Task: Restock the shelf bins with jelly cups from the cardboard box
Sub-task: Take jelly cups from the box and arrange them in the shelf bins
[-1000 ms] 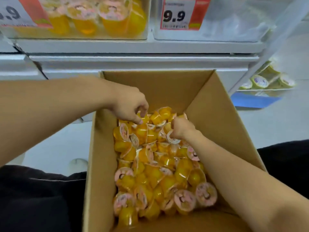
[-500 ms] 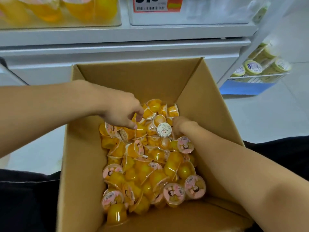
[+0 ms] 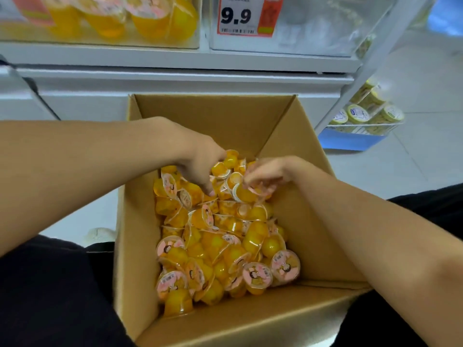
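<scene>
plainly much is left: jelly cups (image 3: 220, 244) are heaped in the cardboard box (image 3: 313, 196), nearer than and under the fingers. left hand (image 3: 200, 164) and right hand (image 3: 265, 175) are curled round cups. beyond, one shelf bin (image 3: 105, 43) is stocked, its neighbour (image 3: 313, 33) seemingly unfilled.

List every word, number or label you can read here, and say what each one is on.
"9.9": price tag on the front of the right shelf bin.
Small print and barcode on that tag: too small to read.
Jelly cup lids in the cardboard box: cartoon picture, text blurred.
Lids of the tubs on the right rack: blurred.
</scene>
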